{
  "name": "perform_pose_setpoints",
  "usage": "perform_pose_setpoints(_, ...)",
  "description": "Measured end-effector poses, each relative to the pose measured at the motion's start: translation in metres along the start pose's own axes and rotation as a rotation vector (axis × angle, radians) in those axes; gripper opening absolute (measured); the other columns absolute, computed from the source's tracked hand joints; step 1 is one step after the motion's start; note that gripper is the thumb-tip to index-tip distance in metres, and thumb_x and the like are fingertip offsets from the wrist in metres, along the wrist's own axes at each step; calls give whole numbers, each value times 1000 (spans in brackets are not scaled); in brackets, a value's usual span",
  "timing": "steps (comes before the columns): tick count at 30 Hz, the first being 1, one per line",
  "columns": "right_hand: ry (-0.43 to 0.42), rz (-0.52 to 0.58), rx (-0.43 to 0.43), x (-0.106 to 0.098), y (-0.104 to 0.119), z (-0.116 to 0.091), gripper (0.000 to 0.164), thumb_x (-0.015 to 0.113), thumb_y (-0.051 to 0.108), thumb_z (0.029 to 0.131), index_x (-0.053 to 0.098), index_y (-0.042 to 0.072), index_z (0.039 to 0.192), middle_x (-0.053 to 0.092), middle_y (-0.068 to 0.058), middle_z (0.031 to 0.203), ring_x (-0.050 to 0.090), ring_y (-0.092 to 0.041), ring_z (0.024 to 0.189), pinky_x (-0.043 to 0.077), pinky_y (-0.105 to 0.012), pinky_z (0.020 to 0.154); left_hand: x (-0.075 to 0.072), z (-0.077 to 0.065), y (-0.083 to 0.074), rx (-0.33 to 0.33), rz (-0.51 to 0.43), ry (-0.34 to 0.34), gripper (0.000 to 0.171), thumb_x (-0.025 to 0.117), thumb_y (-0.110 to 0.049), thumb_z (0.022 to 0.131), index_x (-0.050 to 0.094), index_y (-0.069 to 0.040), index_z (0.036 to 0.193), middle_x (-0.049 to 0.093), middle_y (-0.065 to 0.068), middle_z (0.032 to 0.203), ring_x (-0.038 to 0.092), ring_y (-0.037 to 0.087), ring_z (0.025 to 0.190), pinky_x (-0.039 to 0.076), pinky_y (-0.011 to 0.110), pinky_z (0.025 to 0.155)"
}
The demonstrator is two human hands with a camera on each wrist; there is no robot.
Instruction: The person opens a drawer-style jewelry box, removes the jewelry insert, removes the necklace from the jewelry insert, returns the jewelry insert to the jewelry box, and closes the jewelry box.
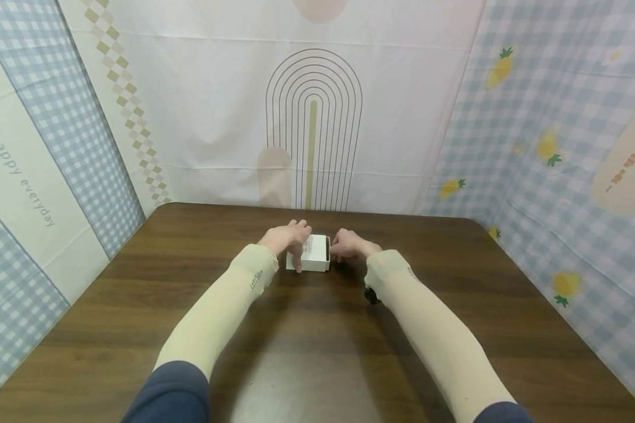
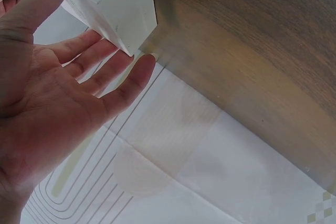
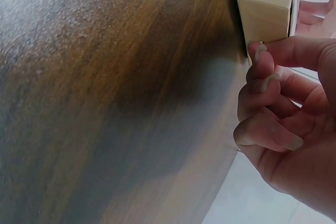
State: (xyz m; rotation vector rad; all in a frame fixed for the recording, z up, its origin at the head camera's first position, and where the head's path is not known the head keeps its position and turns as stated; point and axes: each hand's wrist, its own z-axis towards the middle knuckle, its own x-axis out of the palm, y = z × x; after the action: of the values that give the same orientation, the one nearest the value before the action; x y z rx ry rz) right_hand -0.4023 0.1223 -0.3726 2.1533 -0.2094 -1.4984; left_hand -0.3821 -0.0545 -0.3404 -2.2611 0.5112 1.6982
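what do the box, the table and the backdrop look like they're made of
White box: probably smooth cardboard, given its flat faces and crisp edges. Table: wood or wood-look laminate, slightly glossy, with brown grain and a pale glare. Backdrop: likely thin, matte printed fabric, judging by its creases.

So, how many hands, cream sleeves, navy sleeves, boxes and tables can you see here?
Left hand and right hand: 2
Cream sleeves: 2
Navy sleeves: 2
Box: 1
Table: 1
Total: 8
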Motion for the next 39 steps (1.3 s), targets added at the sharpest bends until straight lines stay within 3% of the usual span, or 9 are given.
perform_pose_setpoints(18,2,-17,-21,-1,-2,-3,26,53,13,87,72,-2,76,60,-1,56,49,-11,48,40,-19,42,0,0,-1,-5,30,2,101,91,-32,61,36,-4,141,38,13,141,36,29,133,42,43,111)
perform_pose_setpoints(39,-5,-24,-26,-1,-3,-2,26,53,12,87,72,-1,74,60,-1,57,46,-10,45,36,-19,39,1,2,1,-7,8,6,101,91,-30,62,36,-4,142,37,13,142,35,28,134,43,46,109)
